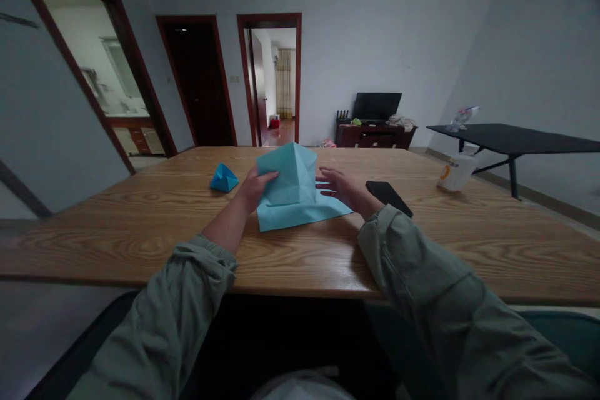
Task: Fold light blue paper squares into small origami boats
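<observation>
Both forearms reach forward from olive-green sleeves, the left sleeve (173, 319) and the right sleeve (435, 281) pushed up at the wrists, across a long oak-grain wooden table (469, 247). The left hand (257, 190) lies palm down and half curled on the left edge of a large, light-blue folded paper sheet (294, 197), its fingers pointing right; whether it grips the paper, I cannot tell. The right hand (344, 189) is open, palm down, fingers spread and pointing left, just beside the sheet's upper right edge. The sheet lies flat on the table between the hands, its upper part raised in creased folds. A small, bright-blue folded paper pyramid (224, 178) sits just left of the left hand. A black smartphone (388, 197) lies near the right wrist, and a white paper cup (457, 172) stands farther right.
</observation>
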### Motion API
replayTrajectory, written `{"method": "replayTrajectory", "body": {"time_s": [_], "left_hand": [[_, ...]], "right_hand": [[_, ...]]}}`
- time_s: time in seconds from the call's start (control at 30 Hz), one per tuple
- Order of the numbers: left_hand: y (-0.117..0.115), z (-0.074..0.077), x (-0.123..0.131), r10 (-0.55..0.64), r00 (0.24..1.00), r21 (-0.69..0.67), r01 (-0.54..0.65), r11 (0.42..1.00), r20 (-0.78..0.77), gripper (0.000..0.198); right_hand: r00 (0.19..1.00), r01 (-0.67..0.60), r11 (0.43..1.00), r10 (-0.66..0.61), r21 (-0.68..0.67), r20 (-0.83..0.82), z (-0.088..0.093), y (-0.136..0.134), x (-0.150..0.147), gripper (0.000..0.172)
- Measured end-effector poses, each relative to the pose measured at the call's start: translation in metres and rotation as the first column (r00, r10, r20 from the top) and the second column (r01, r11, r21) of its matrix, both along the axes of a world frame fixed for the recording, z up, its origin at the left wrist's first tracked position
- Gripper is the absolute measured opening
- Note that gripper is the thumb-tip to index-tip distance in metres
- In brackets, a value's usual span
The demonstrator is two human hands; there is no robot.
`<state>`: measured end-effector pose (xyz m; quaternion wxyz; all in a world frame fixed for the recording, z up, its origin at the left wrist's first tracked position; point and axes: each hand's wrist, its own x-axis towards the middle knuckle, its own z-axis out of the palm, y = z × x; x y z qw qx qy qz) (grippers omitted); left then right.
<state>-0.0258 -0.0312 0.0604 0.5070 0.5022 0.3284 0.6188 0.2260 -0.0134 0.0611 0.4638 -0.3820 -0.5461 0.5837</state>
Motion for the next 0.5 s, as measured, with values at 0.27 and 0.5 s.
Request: {"method": "replayTrajectory", "body": {"time_s": [0.27, 0.5], "left_hand": [[0.007, -0.007, -0.001, -0.008, 0.999, 0.033, 0.010, 0.999, -0.050, 0.043], [0.027, -0.017, -0.011, 0.175, 0.931, 0.122, -0.142, 0.982, -0.320, 0.040]], "right_hand": [[0.993, -0.026, 0.999, 0.031, 0.044, -0.115, -0.005, 0.002, -0.005, 0.027], [0.996, 0.066, 0.982, -0.076, 0.174, 0.046, -0.011, 0.011, 0.000, 0.033]]}}
